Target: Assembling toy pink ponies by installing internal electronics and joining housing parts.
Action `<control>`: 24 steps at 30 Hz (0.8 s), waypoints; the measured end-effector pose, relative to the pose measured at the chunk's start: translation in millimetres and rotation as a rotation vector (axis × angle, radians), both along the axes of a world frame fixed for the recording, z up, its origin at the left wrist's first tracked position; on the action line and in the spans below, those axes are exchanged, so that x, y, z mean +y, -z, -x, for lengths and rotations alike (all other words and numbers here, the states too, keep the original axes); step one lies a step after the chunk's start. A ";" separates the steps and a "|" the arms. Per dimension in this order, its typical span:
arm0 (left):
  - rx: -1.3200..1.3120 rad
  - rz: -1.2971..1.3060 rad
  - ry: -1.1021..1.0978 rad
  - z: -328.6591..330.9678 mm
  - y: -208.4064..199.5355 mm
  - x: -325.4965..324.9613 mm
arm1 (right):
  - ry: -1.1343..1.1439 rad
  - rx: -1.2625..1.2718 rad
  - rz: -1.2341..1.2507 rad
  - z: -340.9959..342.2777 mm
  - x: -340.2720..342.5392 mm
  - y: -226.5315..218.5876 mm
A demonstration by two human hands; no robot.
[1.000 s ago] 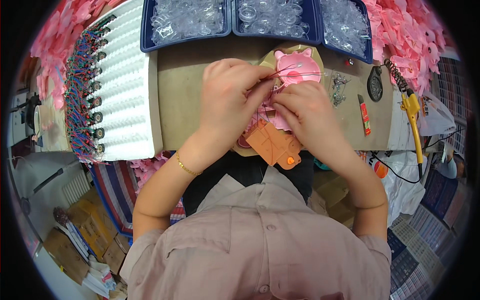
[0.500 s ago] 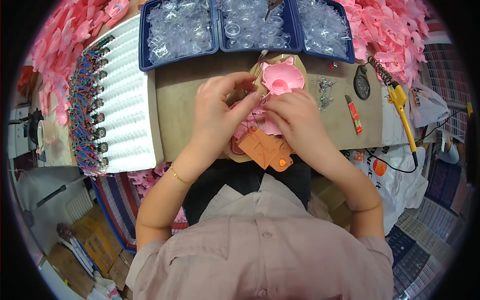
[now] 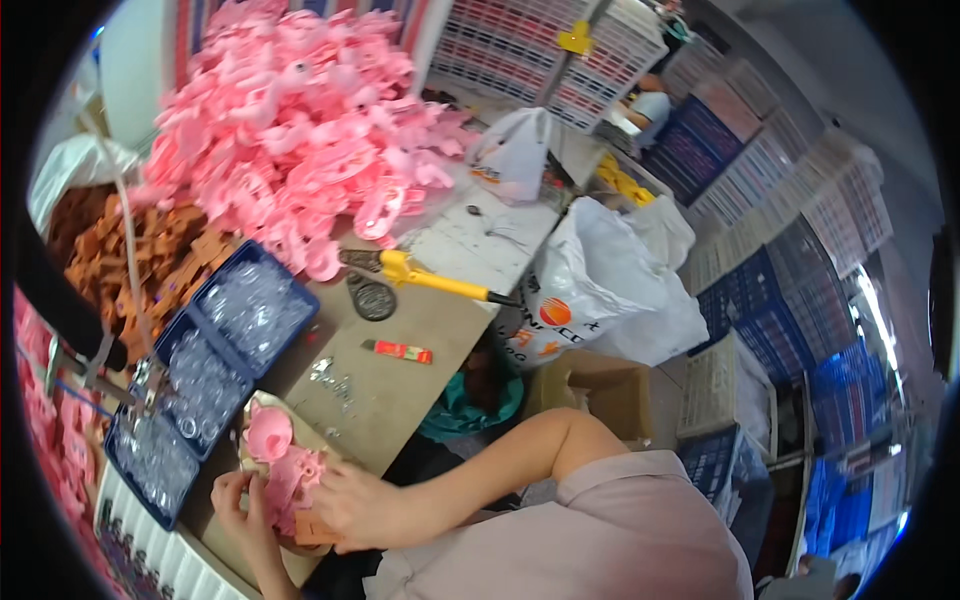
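Note:
At the lower left of the view, a pink plastic shell with a round cup lies on a tan board at the bench edge. My left hand is at the shell's left side, thumb and fingers pinched together; what sits between them is too small to make out. On the other side, my right hand is closed over the shell's right edge, its fingertips partly hidden. An orange plastic housing shows beneath the right hand, against the shell's near end.
Blue bins of clear plastic parts stand beyond the shell. A soldering iron, its stand, a red cutter knife and loose screws lie on the bench. Pink parts are heaped behind; a white bag stands right.
The view has swung far to the right, so the hands and shell now sit at the lower left. My right hand has moved down the shell, closer to the orange housing.

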State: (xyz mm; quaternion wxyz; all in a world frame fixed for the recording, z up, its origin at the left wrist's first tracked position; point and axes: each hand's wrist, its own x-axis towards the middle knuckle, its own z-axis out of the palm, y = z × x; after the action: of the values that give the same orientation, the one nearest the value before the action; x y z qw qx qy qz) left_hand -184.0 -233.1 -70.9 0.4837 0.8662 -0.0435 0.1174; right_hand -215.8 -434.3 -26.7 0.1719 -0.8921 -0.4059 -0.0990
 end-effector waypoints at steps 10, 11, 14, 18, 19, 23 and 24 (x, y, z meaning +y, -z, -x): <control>0.417 0.476 -0.156 -11.7 -25.1 -4.6 | 0.100 0.541 0.054 -10.1 0.6 -11.3; 0.384 0.657 -0.112 -12.3 -29.4 -11.9 | 0.046 0.366 0.073 -12.6 -9.5 -23.2; 0.351 0.791 -0.088 -7.1 -27.2 -3.1 | -0.075 0.479 0.120 -49.4 -14.9 -36.4; 0.117 0.431 -0.266 33.8 -20.7 7.4 | -0.218 0.530 0.019 -78.6 -5.9 -28.4; 0.086 0.130 -0.266 48.1 -14.7 8.3 | -0.243 0.542 0.002 -81.2 -7.2 -25.1; -0.188 -0.199 -0.154 73.6 2.3 -1.5 | -0.290 0.530 -0.046 -83.0 -7.3 -20.7; -0.178 -0.194 -0.157 73.8 5.4 -1.1 | -0.291 0.539 -0.041 -84.2 -4.8 -21.3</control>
State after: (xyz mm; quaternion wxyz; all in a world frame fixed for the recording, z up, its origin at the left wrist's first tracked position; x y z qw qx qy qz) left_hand -257.9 -234.2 -76.3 0.3811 0.8958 -0.0296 0.2267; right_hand -131.6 -439.1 -5.4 0.3036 -0.8150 -0.4673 0.1588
